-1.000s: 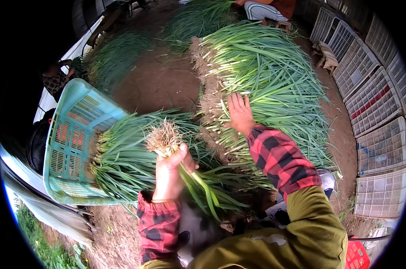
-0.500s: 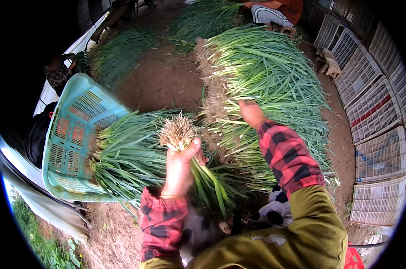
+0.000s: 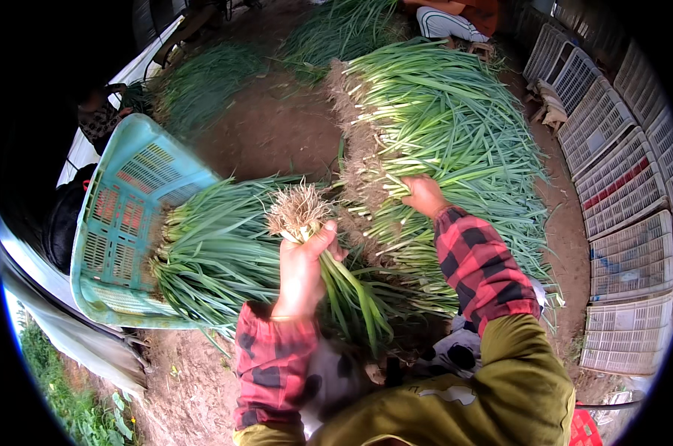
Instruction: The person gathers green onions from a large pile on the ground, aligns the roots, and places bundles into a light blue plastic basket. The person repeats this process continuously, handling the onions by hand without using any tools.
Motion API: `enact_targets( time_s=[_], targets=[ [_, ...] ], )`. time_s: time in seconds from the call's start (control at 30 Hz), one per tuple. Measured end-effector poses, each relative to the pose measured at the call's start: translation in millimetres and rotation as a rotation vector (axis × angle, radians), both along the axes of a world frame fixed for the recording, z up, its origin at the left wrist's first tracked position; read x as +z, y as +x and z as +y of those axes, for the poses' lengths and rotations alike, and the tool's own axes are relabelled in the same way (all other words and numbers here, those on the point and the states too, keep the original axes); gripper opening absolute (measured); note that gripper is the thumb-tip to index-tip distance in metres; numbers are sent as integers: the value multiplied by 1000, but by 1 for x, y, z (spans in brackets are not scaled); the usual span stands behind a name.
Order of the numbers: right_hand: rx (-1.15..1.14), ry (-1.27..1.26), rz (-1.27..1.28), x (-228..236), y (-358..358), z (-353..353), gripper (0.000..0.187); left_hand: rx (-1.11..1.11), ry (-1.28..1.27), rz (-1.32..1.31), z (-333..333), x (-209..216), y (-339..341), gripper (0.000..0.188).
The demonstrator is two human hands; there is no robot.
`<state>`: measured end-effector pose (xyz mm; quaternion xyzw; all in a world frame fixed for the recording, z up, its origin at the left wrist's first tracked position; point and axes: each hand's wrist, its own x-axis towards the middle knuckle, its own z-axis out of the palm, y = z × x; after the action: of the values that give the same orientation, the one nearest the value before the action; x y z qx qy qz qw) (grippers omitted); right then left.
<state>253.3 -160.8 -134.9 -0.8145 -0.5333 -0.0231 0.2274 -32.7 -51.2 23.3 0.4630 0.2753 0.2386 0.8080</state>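
Note:
My left hand [image 3: 301, 269] is closed round a bunch of what looks like green garlic [image 3: 298, 211], held upside down with its pale, shaggy roots on top and the leaves hanging below. On the right lies a broad heap of the same plants [image 3: 455, 126], roots toward the left and leaves toward the right. My right hand [image 3: 426, 196] reaches into the near part of the heap, thumb and fingers closed at the pale stems by the root ends. Its fingertips are partly hidden. Left of my left hand, more plants [image 3: 218, 238] lie with their root ends in a turquoise plastic crate [image 3: 140, 169] tipped on its side.
White slatted crates [image 3: 596, 123] line the right side. Farther off are more green heaps [image 3: 210, 85] on the brown dirt floor [image 3: 277, 134]. One person [image 3: 455, 22] sits beyond the big heap; another person [image 3: 99, 123] is at the far left. A red crate [image 3: 585, 427] shows at lower right.
My right hand has shifted slightly nearer and to the right along the stems. My left hand still holds its bunch, its leaves hanging closer together. The seated person's hand has left the far heap's edge.

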Motion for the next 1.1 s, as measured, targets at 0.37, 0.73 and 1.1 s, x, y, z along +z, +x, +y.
enact_targets(
  time_s=[0.37, 0.73, 1.1],
  targets=[
    [137, 170, 514, 188, -114, -14, 16, -78, -77, -359, -35, -2, 32, 41],
    [308, 52, 157, 200, -182, -66, 43, -181, -48, -354, -33, 12, 24, 44],
    [535, 543, 743, 184, -136, -52, 63, -414, 17, -221, -59, 16, 26, 46]
  ],
)
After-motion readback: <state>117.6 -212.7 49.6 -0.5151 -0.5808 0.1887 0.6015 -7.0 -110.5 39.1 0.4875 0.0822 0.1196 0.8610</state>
